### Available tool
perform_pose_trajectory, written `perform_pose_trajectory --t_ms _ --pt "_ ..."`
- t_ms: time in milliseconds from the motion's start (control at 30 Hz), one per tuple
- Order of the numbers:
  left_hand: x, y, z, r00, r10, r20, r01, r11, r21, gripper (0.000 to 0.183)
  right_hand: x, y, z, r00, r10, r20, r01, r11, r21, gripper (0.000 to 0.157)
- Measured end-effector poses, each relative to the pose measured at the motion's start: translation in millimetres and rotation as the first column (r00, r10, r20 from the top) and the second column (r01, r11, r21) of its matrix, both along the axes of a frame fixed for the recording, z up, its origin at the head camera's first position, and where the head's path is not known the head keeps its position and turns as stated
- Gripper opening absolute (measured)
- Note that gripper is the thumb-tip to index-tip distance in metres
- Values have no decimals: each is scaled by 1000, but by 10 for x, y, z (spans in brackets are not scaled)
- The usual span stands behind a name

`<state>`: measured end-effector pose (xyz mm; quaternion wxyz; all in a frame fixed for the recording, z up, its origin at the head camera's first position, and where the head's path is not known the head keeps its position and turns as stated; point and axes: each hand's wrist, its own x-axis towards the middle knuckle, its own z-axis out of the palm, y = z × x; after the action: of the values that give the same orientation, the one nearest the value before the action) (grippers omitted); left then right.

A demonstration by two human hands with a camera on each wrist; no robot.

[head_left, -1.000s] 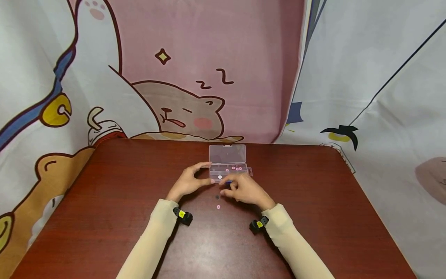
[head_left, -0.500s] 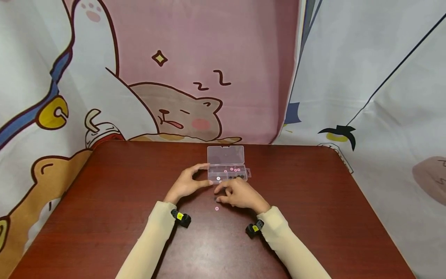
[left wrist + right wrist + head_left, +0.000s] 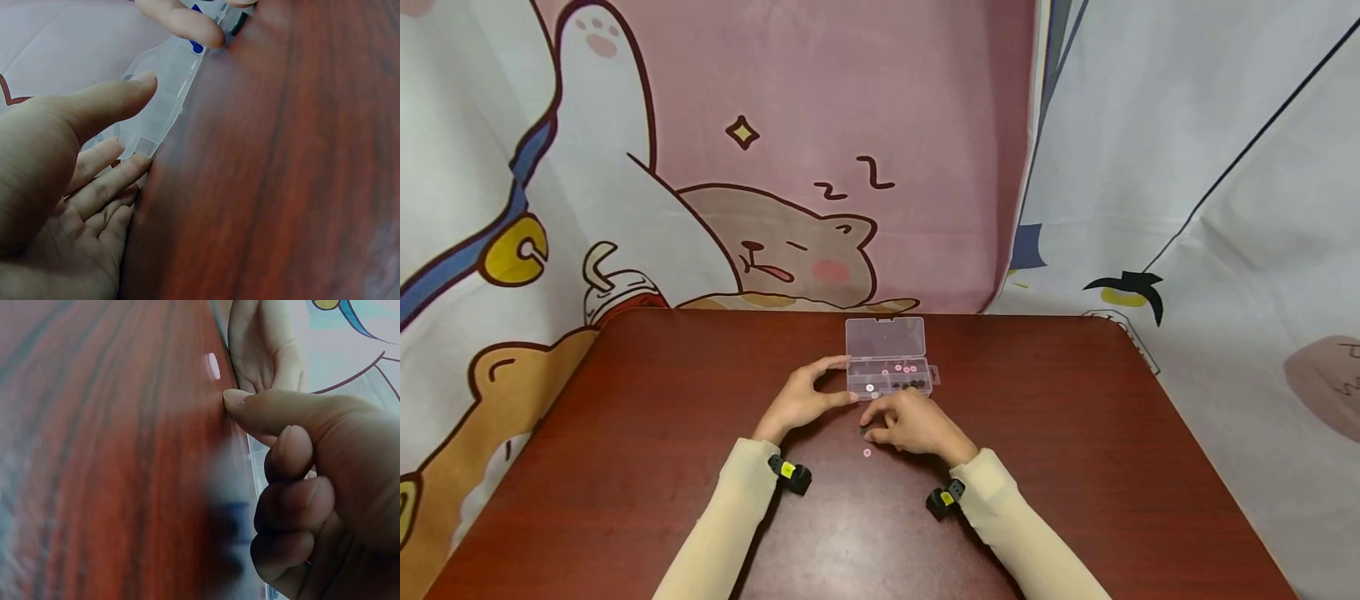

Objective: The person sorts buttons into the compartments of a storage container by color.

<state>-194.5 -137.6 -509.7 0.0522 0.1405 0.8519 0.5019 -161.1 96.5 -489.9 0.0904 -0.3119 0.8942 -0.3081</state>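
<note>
A clear plastic compartment box [image 3: 868, 379] lies with its lid [image 3: 886, 337] raised at the back. Pink buttons [image 3: 906, 369] sit in its rear part, and dark buttons [image 3: 913, 384] and a white button [image 3: 869, 388] in front. My left hand [image 3: 801, 400] grips the box's left end, thumb at the front corner, index finger at the back. Just before the box, my right hand [image 3: 913, 422] pinches a small dark button [image 3: 862, 432] between thumb and index finger, its other fingers curled. On the table nearer to me lies a loose pink button [image 3: 214, 365].
The brown wooden table [image 3: 737, 350] reaches back to a cartoon-printed cloth [image 3: 940, 150]. A hanging tab [image 3: 935, 375] sticks out from the box's right side. Something blue [image 3: 197, 44] shows at the box near the right fingers. Each wrist wears a small black camera [image 3: 795, 477].
My right hand has come back from over the box toward me, and its fingertips have closed on the dark button that lay on the table. The left hand stays at the box.
</note>
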Motion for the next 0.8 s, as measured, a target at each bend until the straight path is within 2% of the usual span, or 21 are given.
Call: perform_pose_trajectory --t_ms 367,800 --pt "12 -4 -1 1000 -2 -13 2 1000 7 66 27 -38 -9 999 -42 5 42 999 -3 4" --pt "11 -12 0 1000 -11 -7 11 1000 10 64 33 -59 14 1000 -27 0 27 999 18 4"
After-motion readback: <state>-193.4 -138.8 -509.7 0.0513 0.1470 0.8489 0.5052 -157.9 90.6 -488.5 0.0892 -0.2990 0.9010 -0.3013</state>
